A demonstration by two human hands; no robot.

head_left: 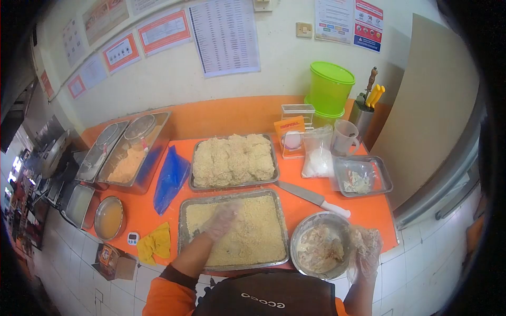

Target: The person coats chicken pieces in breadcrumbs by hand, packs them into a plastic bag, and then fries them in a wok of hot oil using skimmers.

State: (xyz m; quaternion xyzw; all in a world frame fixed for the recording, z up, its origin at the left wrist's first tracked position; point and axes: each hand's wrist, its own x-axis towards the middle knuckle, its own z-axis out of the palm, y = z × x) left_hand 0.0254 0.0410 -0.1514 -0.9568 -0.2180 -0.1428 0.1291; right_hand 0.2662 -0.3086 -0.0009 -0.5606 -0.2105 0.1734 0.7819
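My left hand (221,221), in a clear plastic glove, lies on pale breadcrumbs (258,226) in a shallow metal tray (286,239), fingers stretched forward. My right hand (365,253), gloved and coated with wet batter and crumbs, is beside the right rim of a round metal bowl (301,266); its fingers are too bunched and smeared to read. Inside the bowl sits a wet, pale mass that looks like battered meat (320,247). Behind the crumb tray, a second tray (195,184) holds several thickly crumbed pieces (232,160) packed together.
A large knife (311,196) lies behind the bowl. To the right are a plastic-lined tray (389,179), a bag of white powder (318,158) and a jug (345,138). At left are a blue bag (171,180), yellow cloth (154,243), timer (133,238) and flour bin (153,167).
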